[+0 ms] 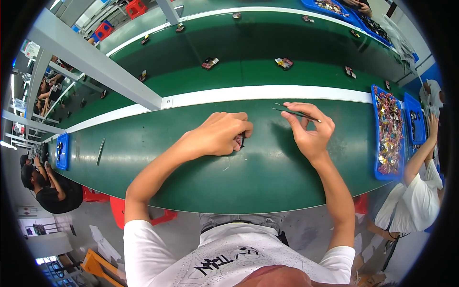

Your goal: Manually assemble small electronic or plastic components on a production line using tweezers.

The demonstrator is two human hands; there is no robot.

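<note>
My left hand [221, 134] is closed over the green tabletop [267, 186], its fingers curled round a small dark part [242, 141]. Most of that part is hidden under the fingers; a black edge shows beside the thumb. To the right, raised a little above the table, my right hand [313, 136] pinches a pair of tweezers [299, 114] between thumb and fingers. The tweezers' tips point left, apart from each other and clear of the part.
A blue tray [376, 143] heaped with small colourful parts stands at the right, beside another blue tray [415, 119]. Another slim tool [101, 152] lies at left, near a small blue tray [62, 162]. Beyond a white rail [267, 93], several small assemblies [284, 63] sit on a green belt. Co-workers sit either side.
</note>
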